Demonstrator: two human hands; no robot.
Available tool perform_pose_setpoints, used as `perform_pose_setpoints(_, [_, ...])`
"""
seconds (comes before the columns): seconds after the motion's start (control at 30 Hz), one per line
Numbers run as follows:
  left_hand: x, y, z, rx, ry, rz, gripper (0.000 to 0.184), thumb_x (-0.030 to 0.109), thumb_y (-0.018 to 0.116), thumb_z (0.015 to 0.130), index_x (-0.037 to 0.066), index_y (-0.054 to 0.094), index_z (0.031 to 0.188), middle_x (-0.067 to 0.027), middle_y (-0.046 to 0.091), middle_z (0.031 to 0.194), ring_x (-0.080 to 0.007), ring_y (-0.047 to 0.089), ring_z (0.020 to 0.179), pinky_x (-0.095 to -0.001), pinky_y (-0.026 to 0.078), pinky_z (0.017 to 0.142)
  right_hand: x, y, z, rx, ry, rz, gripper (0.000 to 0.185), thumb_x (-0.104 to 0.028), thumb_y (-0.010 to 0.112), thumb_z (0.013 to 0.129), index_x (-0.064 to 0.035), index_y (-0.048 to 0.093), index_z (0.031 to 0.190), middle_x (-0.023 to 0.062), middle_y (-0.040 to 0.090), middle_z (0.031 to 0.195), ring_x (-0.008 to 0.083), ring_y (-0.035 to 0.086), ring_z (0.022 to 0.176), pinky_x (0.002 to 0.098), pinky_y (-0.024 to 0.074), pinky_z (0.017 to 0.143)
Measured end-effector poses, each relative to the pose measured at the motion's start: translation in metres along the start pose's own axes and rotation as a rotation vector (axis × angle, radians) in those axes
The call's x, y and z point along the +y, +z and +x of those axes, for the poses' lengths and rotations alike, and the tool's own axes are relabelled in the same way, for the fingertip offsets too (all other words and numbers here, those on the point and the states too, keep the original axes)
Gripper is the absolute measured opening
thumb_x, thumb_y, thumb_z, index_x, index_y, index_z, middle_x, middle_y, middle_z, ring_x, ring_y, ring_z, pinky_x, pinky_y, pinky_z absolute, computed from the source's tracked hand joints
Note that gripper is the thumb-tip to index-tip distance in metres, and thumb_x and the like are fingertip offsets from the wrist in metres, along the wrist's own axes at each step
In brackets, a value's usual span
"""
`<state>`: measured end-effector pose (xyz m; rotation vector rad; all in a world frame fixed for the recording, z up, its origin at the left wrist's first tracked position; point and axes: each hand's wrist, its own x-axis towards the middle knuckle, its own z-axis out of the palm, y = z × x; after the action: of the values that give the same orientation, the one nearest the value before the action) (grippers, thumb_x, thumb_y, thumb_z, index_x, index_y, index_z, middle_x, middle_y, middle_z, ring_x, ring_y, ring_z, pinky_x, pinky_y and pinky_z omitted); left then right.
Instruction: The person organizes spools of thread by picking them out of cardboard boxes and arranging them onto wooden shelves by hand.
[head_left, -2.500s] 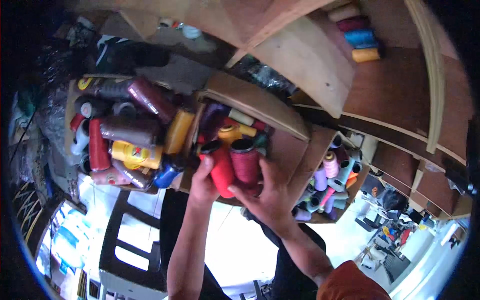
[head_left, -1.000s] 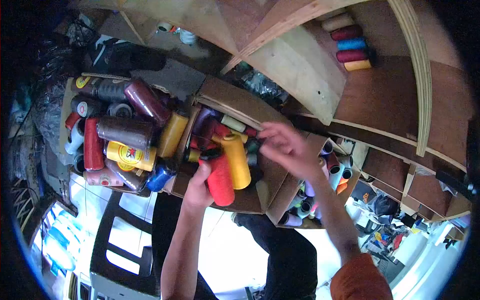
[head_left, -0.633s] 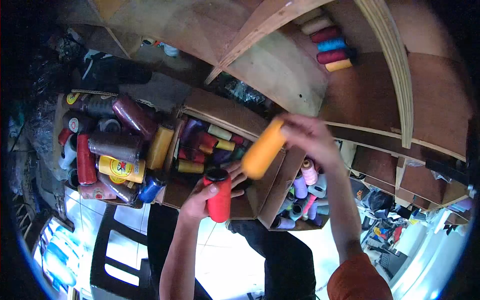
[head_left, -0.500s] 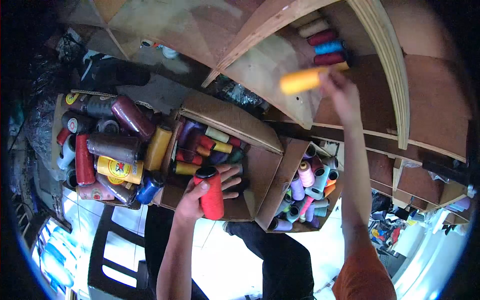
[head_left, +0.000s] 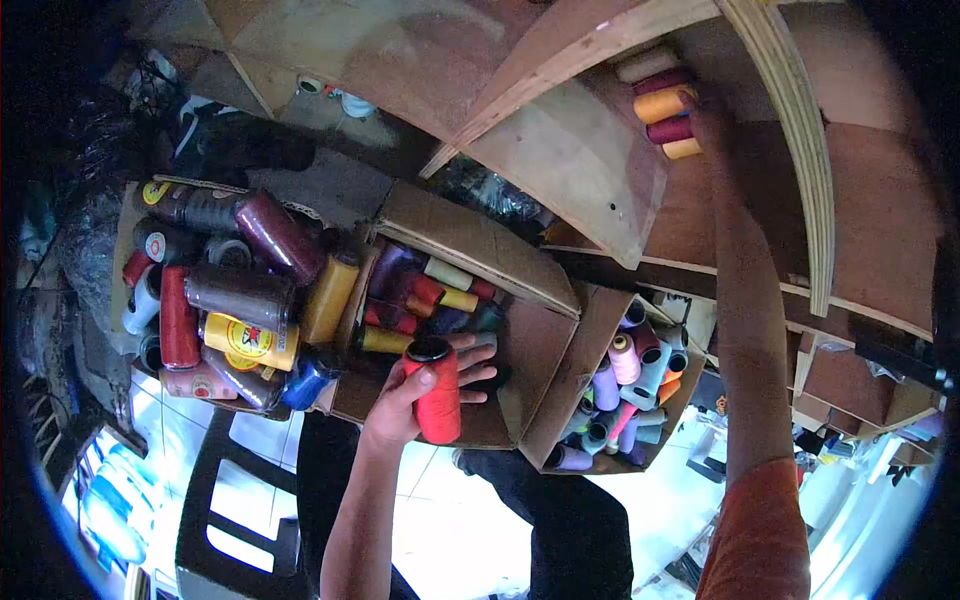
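A red thread spool (head_left: 436,400) stands upright in my left hand (head_left: 405,398), pinned by the thumb while the other fingers spread behind it. Behind that hand is an open cardboard box (head_left: 545,345) of mixed spools. My right hand (head_left: 705,115) reaches up into a wooden shelf compartment, its fingers at an orange-yellow spool (head_left: 662,103). That spool lies on the row there, over the place of the blue one, between a dark red spool (head_left: 668,130) and another dark red one. A beige spool and a yellow spool (head_left: 683,149) lie at the row's ends.
At the left, a box holds large wrapped cones, among them a brown one (head_left: 240,290) and a yellow labelled one (head_left: 250,340). On the right is a box (head_left: 560,410) of pastel spools. A curved wooden shelf edge (head_left: 800,150) runs beside my right arm. A dark chair (head_left: 225,500) stands below.
My right hand has taken the orange-yellow spool from near the middle box up to the shelf row. My left hand has kept the red spool; the dark red spool it was beside earlier is gone.
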<state>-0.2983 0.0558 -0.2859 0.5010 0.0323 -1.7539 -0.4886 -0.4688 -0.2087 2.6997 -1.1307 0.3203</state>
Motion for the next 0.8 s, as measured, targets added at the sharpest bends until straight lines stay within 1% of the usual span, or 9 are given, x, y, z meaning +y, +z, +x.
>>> perform_pose_setpoints(0.23, [0.002, 0.001, 0.002, 0.02, 0.055, 0.043, 0.078, 0.051, 0.067, 0.074, 0.004, 0.04, 0.131, -0.026, 0.049, 0.126, -0.0366, 0.055, 0.109, -0.0478, 0.05, 0.083, -0.002, 0.007, 0.003, 0.154, -0.067, 0.029, 0.051, -0.048, 0.061, 0.081, -0.0019, 0.06, 0.103, 0.02, 0.064, 0.096, 0.0361, 0.061, 0.09, 0.0428, 0.0467, 0.078])
perform_pose_setpoints(0.33, [-0.004, -0.015, -0.004, 0.044, 0.0, 0.084, 0.069, 0.045, 0.065, 0.078, 0.004, 0.042, 0.128, -0.0225, 0.055, 0.115, -0.0324, 0.059, 0.102, -0.0452, 0.052, 0.079, -0.022, -0.016, -0.002, -0.019, 0.089, 0.195, 0.052, -0.048, 0.064, 0.079, -0.0009, 0.06, 0.102, 0.0204, 0.064, 0.094, 0.0344, 0.062, 0.088, 0.0412, 0.0473, 0.076])
perform_pose_setpoints(0.47, [-0.008, -0.012, -0.002, 0.117, 0.04, 0.057, 0.062, 0.043, 0.061, 0.083, 0.005, 0.041, 0.128, -0.0189, 0.058, 0.107, -0.0286, 0.06, 0.098, -0.0412, 0.051, 0.078, -0.09, -0.04, -0.034, 0.029, 0.258, 0.447, 0.049, -0.044, 0.069, 0.077, -0.0007, 0.06, 0.098, 0.015, 0.064, 0.089, 0.0218, 0.063, 0.082, 0.0343, 0.0481, 0.073])
perform_pose_setpoints(0.53, [-0.01, -0.013, 0.001, 0.108, 0.038, 0.006, 0.062, 0.047, 0.056, 0.086, 0.006, 0.041, 0.128, -0.0167, 0.057, 0.109, -0.029, 0.058, 0.104, -0.0418, 0.048, 0.084, -0.176, -0.081, -0.083, -0.329, 0.293, 0.405, 0.026, -0.023, 0.068, 0.081, -0.0083, 0.06, 0.101, 0.0011, 0.062, 0.085, 0.0117, 0.058, 0.077, 0.0272, 0.0473, 0.072])
perform_pose_setpoints(0.6, [-0.012, -0.006, 0.006, 0.199, 0.117, -0.134, 0.065, 0.048, 0.056, 0.087, 0.006, 0.038, 0.132, -0.0145, 0.056, 0.114, -0.0259, 0.055, 0.107, -0.0388, 0.046, 0.088, -0.222, -0.08, -0.153, -1.01, 0.397, 0.85, 0.029, -0.016, 0.074, 0.075, -0.008, 0.061, 0.1, 0.0019, 0.061, 0.09, 0.0133, 0.058, 0.083, 0.0272, 0.047, 0.08])
perform_pose_setpoints(0.63, [-0.012, -0.003, 0.008, 0.239, 0.152, -0.2, 0.066, 0.048, 0.055, 0.087, 0.005, 0.037, 0.134, -0.0134, 0.055, 0.116, -0.0243, 0.054, 0.108, -0.0373, 0.044, 0.09, -0.235, -0.057, -0.214, -0.741, -0.156, 1.091, 0.027, -0.019, 0.071, 0.079, -0.0063, 0.061, 0.102, 0.0047, 0.06, 0.102, 0.015, 0.06, 0.085, 0.0281, 0.0484, 0.081])
perform_pose_setpoints(0.67, [-0.012, -0.003, 0.009, 0.189, 0.185, -0.202, 0.067, 0.055, 0.047, 0.088, 0.007, 0.037, 0.134, -0.0103, 0.047, 0.128, -0.0233, 0.046, 0.118, -0.0393, 0.035, 0.099, -0.277, -0.09, -0.224, -1.05, -0.062, 1.064, 0.03, -0.021, 0.065, 0.086, -0.0043, 0.056, 0.11, 0.0086, 0.058, 0.11, 0.0174, 0.062, 0.089, 0.0289, 0.0493, 0.084])
perform_pose_setpoints(0.73, [-0.016, -0.009, 0.012, 0.131, 0.152, -0.2, 0.067, 0.056, 0.045, 0.089, 0.008, 0.037, 0.134, -0.008, 0.046, 0.131, -0.0224, 0.043, 0.121, -0.04, 0.033, 0.101, -0.324, -0.11, -0.261, -1.246, 0.662, 1.333, 0.038, -0.021, 0.06, 0.089, -0.0011, 0.049, 0.12, 0.0115, 0.058, 0.111, 0.0199, 0.063, 0.093, 0.0302, 0.051, 0.083])
perform_pose_setpoints(0.8, [-0.015, -0.003, 0.013, 0.121, 0.193, -0.142, 0.062, 0.054, 0.045, 0.09, 0.01, 0.039, 0.133, -0.0053, 0.046, 0.13, -0.0199, 0.041, 0.123, -0.0393, 0.03, 0.103, -0.333, -0.102, -0.277, -1.007, 0.819, 1.49, 0.044, -0.021, 0.061, 0.089, 0.0006, 0.044, 0.124, 0.0125, 0.059, 0.108, 0.0197, 0.063, 0.094, 0.03, 0.0521, 0.081])
